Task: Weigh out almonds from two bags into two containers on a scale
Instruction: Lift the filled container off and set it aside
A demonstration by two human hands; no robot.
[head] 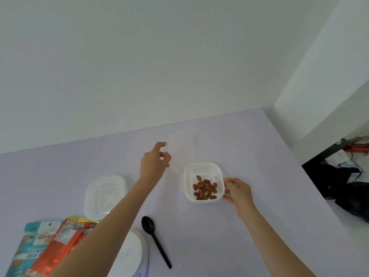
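A white square container (203, 181) with a slotted basket insert holds several almonds (204, 190) right of centre on the lilac table. My right hand (237, 193) grips its right rim. My left hand (154, 161) pinches the edge of a clear lid (182, 150), which is tilted up just behind the container. A second white container (105, 195) with its lid on sits to the left. Two almond bags, one teal (34, 242) and one orange (60, 248), lie at the lower left. The white scale (129, 254) shows partly under my left forearm.
A black plastic spoon (155, 239) lies on the table (259, 156) in front of the container. White walls stand behind and to the right. Past the table's right edge there is dark clutter (347, 182) on the floor.
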